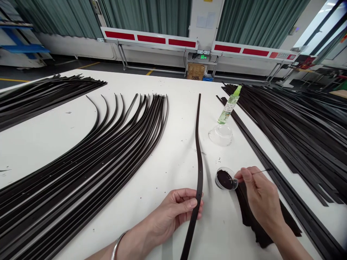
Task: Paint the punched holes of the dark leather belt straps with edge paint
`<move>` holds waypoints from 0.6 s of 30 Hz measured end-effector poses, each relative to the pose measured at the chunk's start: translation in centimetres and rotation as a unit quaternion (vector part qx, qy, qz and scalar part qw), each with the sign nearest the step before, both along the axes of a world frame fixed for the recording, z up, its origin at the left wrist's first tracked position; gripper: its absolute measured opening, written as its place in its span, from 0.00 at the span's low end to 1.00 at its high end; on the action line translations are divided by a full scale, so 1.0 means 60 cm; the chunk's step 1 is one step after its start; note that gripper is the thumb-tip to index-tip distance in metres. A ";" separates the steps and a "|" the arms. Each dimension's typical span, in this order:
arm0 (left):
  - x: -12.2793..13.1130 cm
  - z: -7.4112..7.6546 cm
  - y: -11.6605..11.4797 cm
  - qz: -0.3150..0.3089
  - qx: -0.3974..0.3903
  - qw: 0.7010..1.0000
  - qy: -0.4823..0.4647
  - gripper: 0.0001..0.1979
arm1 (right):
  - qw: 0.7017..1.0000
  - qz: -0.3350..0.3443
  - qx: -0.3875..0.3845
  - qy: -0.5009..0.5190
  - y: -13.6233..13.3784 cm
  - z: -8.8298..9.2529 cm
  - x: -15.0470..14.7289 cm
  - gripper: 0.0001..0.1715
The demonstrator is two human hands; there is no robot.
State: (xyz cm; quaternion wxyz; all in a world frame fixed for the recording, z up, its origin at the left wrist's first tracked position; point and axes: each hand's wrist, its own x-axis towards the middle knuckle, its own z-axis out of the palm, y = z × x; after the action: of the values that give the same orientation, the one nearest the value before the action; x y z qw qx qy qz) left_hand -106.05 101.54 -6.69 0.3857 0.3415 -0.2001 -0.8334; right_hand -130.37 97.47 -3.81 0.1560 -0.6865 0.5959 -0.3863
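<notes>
My left hand (176, 209) grips a long, narrow dark strap (199, 169) between thumb and fingers. The strap runs away from me across the white table, with small holes along it. In a pinch, my right hand (261, 198) holds a thin stick (261, 172), its lower tip in a small clear cup (226, 178). Dark brown paste or liquid fills part of that cup. Beneath my right hand and beside the cup lies a piece of dark cloth or leather (245, 209) with an uneven edge. A clear plastic lid or dish (221, 135) rests farther back.
Many dark straps (103, 166) fan out on the left of the white table (173, 159). More straps (287, 133) are piled on the right, and another heap (51, 90) sits far left. A green spray bottle (229, 106) stands behind the lid.
</notes>
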 end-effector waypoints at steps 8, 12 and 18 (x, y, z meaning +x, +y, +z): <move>-0.003 0.001 0.001 0.020 0.019 1.000 0.001 0.10 | 0.932 -0.010 0.128 -0.340 0.009 0.012 0.022 0.20; -0.007 0.003 0.001 0.016 0.011 1.000 0.011 0.11 | 0.959 -0.005 0.101 -0.267 0.027 0.014 0.048 0.22; -0.007 0.005 0.000 0.000 0.006 0.999 0.031 0.11 | 0.981 0.149 -0.056 -0.107 0.056 0.015 0.069 0.15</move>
State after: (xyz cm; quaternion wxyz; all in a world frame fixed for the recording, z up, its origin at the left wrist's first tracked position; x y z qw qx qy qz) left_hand -106.46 101.52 -6.37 0.3898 0.3180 -0.1826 -0.8447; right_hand -126.22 100.84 -2.90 0.2359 -0.7303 0.4439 -0.4626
